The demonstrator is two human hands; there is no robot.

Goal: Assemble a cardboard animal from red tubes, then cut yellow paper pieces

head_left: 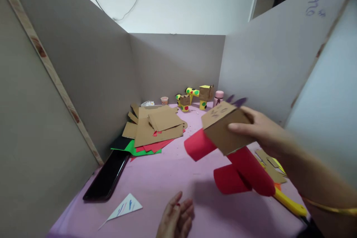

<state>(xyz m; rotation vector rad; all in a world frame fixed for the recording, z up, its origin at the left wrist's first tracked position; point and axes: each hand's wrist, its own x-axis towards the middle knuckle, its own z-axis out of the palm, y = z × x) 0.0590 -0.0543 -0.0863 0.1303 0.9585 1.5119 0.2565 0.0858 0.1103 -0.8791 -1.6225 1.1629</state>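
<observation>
My right hand (pixel 262 126) grips the cardboard box head of a paper animal (pixel 227 128) and holds it above the pink table. Its box has a drawn face and purple pieces on top. Red paper tubes make up the body and legs below it; one leg points left. My left hand (pixel 178 215) rests low in the middle, palm turned up, fingers loosely curled and apart, with nothing held. A small red spot shows at one finger; I cannot tell what it is. To its left lies a white paper triangle (pixel 126 205) on a thin stick.
A black phone (pixel 107 178) lies left. Behind it are cardboard sheets (pixel 158 122) over red and green paper (pixel 150 151). Yellow spotted paper animals (pixel 195 96), a cup (pixel 164 100) and a pink bottle (pixel 218 98) stand at the back. A yellow-handled tool (pixel 291 203) lies right. Grey panels (pixel 178 63) enclose the table.
</observation>
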